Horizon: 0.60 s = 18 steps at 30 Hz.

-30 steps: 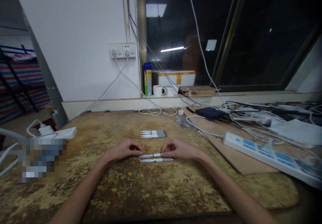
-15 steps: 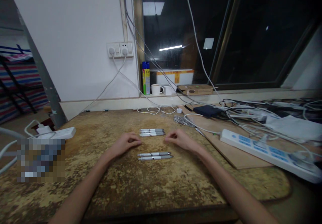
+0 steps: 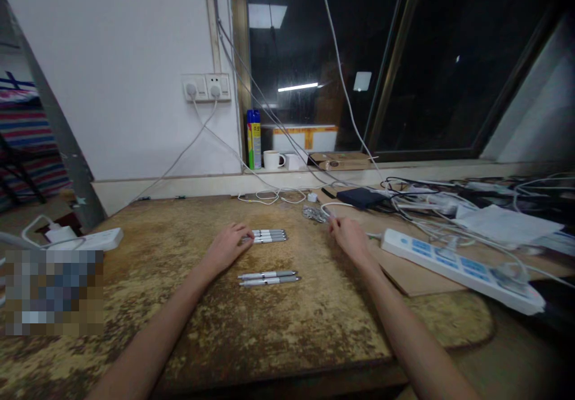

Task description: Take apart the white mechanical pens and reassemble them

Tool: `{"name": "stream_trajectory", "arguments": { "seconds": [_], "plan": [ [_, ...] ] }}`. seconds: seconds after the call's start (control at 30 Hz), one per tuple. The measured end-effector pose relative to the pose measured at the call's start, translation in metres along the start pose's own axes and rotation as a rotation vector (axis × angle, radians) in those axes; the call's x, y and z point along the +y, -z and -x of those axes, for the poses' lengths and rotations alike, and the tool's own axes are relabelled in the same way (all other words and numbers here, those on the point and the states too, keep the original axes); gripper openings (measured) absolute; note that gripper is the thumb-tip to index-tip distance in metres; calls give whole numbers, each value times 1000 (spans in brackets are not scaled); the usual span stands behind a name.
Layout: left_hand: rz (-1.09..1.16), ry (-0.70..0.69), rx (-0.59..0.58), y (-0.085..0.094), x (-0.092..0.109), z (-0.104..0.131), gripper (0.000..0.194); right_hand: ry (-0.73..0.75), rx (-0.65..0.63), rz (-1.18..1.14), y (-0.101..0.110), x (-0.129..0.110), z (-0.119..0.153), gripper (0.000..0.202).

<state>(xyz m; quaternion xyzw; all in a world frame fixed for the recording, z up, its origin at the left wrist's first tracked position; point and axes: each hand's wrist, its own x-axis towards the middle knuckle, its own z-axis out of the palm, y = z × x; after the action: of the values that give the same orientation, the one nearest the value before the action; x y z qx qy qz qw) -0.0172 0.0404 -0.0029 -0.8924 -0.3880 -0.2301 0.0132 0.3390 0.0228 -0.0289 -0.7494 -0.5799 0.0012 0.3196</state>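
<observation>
Several white-and-grey pens (image 3: 269, 236) lie side by side in a row on the worn wooden table. My left hand (image 3: 229, 244) is at their left ends, its curled fingers closed over the tips and hiding them. Closer to me, two more pens (image 3: 268, 278) lie parallel, apart from both hands. My right hand (image 3: 350, 238) is to the right, at the edge of a brown board (image 3: 431, 280). Its thumb and fingers are pinched together, and a slim, light, pen-like end shows above them; the rest is hidden. Just beyond sits a crumpled clear plastic bag (image 3: 312, 213).
On the right are a white power strip (image 3: 462, 268), a dark flat box (image 3: 359, 197) and tangled cables (image 3: 417, 208). Another strip (image 3: 103, 239) lies at the left. A spray can (image 3: 254, 139) and a white mug (image 3: 272, 160) stand on the windowsill.
My right hand has moved away from the row's right end, rightward to the board's edge, over a slim pen-like thing there. My left hand has come onto the pens' left ends. The view has turned slightly right.
</observation>
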Motion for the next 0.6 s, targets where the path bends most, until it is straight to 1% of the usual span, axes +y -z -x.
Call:
{"name": "stream_trajectory", "arguments": {
  "seconds": [0.03, 0.1, 0.13, 0.23, 0.33, 0.37, 0.47, 0.5, 0.6],
  "plan": [
    [-16, -19, -6, -2, 1, 2, 22, -9, -6, 4, 1, 1, -1, 33],
    [-40, -40, -12, -5, 1, 5, 20, 37, 0, -28, 1, 2, -2, 22],
    [-46, -43, -15, -6, 1, 7, 20, 52, -1, -49, 1, 2, -2, 20],
    [-42, -52, -25, -10, -1, 8, 20, 47, -29, -94, 0, 1, -2, 28],
    [-39, -61, -35, -14, -2, 7, 21, 90, -25, -126, -3, 1, -1, 20],
    [-39, -64, -37, -15, -2, 7, 22, 93, -33, -134, -4, 1, -1, 21],
    [-21, -74, -32, -16, 0, 7, 23, 94, -106, -152, -9, -1, 1, 38],
    [-6, -76, -24, -15, 2, 7, 23, 127, -119, -169, -11, -3, 2, 37],
    [60, -67, 12, -12, 7, 8, 24, 332, -107, -254, -19, -14, 8, 13]
  ]
}}
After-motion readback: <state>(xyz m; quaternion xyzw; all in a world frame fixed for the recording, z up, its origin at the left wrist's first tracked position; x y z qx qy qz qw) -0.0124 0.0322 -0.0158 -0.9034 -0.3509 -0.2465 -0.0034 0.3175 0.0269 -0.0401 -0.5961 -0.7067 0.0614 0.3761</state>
